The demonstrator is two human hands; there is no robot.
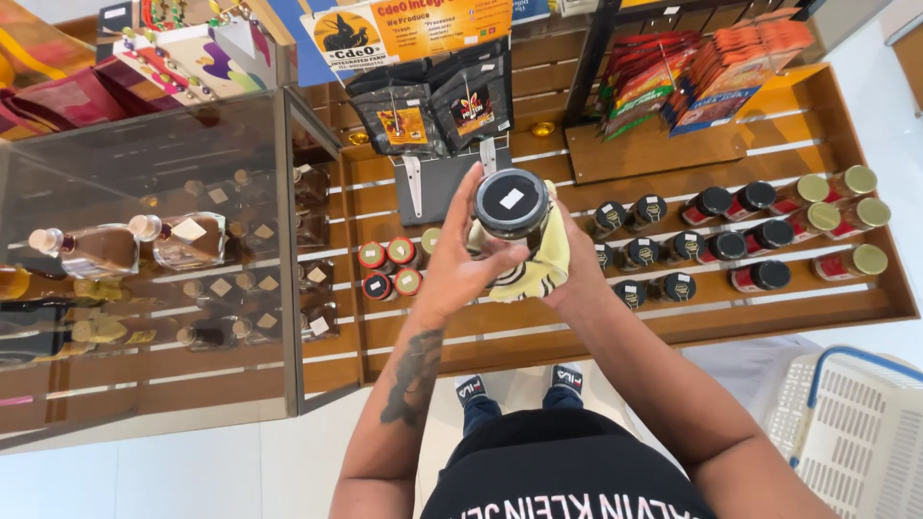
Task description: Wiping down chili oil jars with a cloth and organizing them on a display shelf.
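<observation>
1. Head view, looking down: both hands hold one glass jar with a black lid (511,204) above the wooden display shelf (673,322), at the middle of the picture.
2. Left hand (460,264): the grip is clenched around the jar's left side, fingers wrapped up towards the lid.
3. Right hand (575,261): mostly hidden behind the jar; it presses a yellow cloth (540,261) against the jar's right side and underside, so this grip is grasping cloth and jar together.
4. Progress, as a judgement: the jar is off the shelf and the cloth is on it, so wiping appears to be under way. The lid top looks clean with a small white sticker. Whether the body is finished cannot be told, and the jar is not back on the shelf.
5. Containers on the shelf: a group of small jars with red and pale lids (389,269) stands left of the hands. Rows of black-lidded jars (673,245) stand to the right, then gold-lidded jars (846,216) with red labels further right. All are capped; contents cannot be made out.
6. Glass cabinet (144,250) at left holds corked bottles (96,248) of brown liquid.
7. White plastic basket (856,432) with a blue rim sits at lower right; its contents are out of view.
</observation>
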